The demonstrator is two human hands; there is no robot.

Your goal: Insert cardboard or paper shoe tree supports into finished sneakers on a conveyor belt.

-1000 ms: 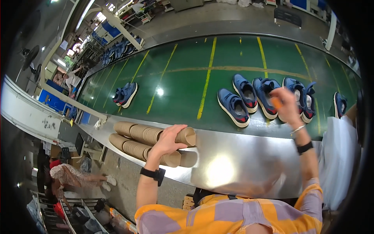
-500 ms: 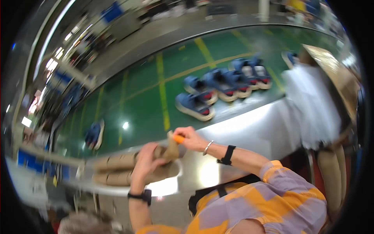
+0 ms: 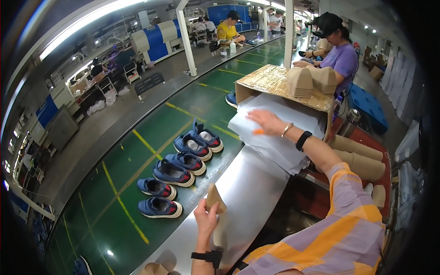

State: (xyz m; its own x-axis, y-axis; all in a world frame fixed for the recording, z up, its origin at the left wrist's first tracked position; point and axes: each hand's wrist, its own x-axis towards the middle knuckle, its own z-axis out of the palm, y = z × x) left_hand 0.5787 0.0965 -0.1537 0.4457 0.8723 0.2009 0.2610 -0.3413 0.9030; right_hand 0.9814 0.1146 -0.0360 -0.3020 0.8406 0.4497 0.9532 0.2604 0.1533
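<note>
Because the blue shoes (image 3: 173,174) stand close together on the green belt (image 3: 103,215) left of centre, a careless swing of the left forearm might knock one out of line. At the bottom edge, left of centre, more brown card (image 3: 153,269) sits partly out of the frame, where a wrist could brush it. The brown card piece (image 3: 215,201) at lower centre is held up near the belt's edge, and a loosened pinch could drop it onto the metal tabletop (image 3: 256,178) or among the shoes. Further right, the white paper (image 3: 275,110) spreads out of a cardboard box (image 3: 284,80) in a loose pile; sheets that cling together might come away several at once, or slide off. A bump to the box could also upset the card stacks (image 3: 300,82) on its top, upper right.

The left hand (image 3: 206,219), lower centre, is closed on the card piece, thumb and fingers gripping its lower part. The right hand (image 3: 267,121), right of centre, is spread over the paper and appears to grip nothing; whether its fingertips touch the top sheet cannot be told.
</note>
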